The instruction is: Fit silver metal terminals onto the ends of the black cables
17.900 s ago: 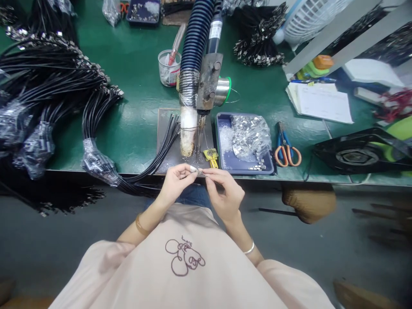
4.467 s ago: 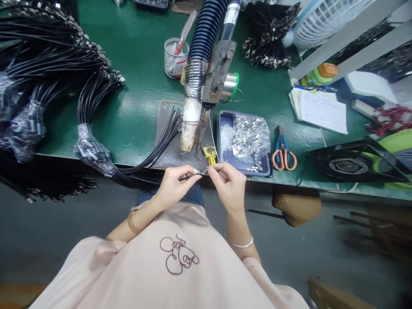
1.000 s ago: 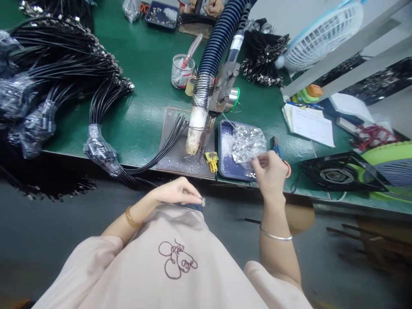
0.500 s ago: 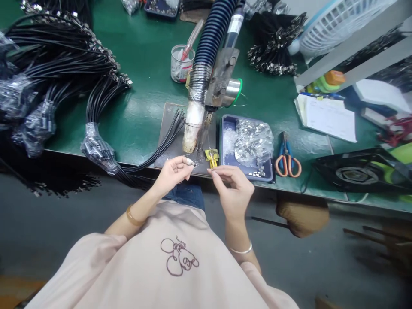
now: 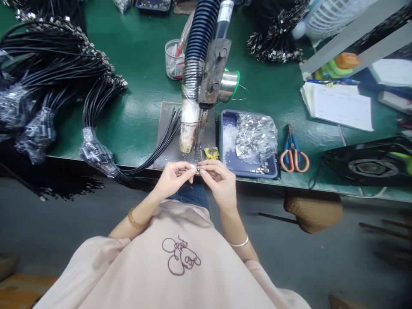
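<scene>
Meeting fingertip to fingertip at the near edge of the green workbench (image 5: pixel 141 107), the left hand (image 5: pixel 172 178) and the right hand (image 5: pixel 219 180) pinch one small silvery metal piece (image 5: pixel 197 169) between them, just in front of the grey metal plate (image 5: pixel 167 141). Thin black cables (image 5: pixel 161 143) fan across that plate beside the white-wrapped nozzle (image 5: pixel 188 128). The blue tray of shiny metal clips (image 5: pixel 225 159) sits just right of it, with orange-handled scissors (image 5: pixel 293 150) beyond.
</scene>
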The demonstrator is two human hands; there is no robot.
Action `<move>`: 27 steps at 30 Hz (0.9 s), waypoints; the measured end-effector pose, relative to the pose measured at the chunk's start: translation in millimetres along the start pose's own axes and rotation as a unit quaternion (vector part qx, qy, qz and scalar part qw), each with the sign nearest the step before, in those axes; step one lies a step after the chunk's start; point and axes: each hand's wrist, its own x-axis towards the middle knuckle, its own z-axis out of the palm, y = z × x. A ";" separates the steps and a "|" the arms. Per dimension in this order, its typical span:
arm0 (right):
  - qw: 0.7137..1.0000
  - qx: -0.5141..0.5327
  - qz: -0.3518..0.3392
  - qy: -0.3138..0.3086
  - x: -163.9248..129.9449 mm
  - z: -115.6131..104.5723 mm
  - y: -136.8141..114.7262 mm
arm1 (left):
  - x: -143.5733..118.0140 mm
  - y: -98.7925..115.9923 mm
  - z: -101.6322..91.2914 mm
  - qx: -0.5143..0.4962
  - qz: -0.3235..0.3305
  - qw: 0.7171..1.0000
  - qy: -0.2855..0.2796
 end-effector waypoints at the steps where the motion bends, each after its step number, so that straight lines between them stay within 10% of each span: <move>1: 1.000 -0.004 -0.004 0.002 -0.4 0.0 -0.9 | 0.2 -0.1 -0.4 0.004 0.005 1.000 -0.005; 9: 0.995 -0.085 -0.044 -0.006 -5.4 -4.0 -13.0 | 1.6 0.9 -2.7 0.017 0.016 0.999 -0.041; 19: 0.987 0.100 0.084 -0.088 1.7 -2.5 7.8 | -8.7 -3.2 -2.3 0.066 0.106 0.992 0.023; 27: 0.994 -0.071 -0.033 0.077 -6.8 1.1 -11.2 | -6.8 1.2 -7.4 -0.003 0.013 0.999 -0.034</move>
